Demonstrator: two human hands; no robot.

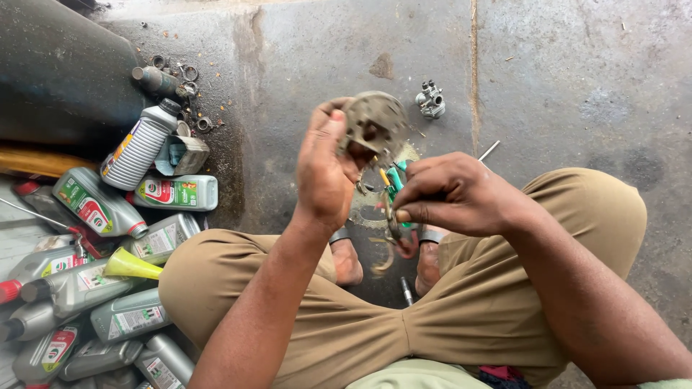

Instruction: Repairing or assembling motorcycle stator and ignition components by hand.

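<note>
Concrete floor, bottles crowding left edge

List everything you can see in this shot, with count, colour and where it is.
Round metal part: one, dirty grey, held in left hand.
Green-handled tool: one, in right hand, against the part.
Small carburettor-like part: one, silver, on floor beyond the hands.
Oil bottles: about a dozen, grey, piled at left.
Yellow funnel: one, among the bottles.
Washers and rings: several, dark, floor upper left.
Concrete floor: grey, stained.
Trousers: khaki.
Left hand: gripping.
Right hand: gripping.
</note>
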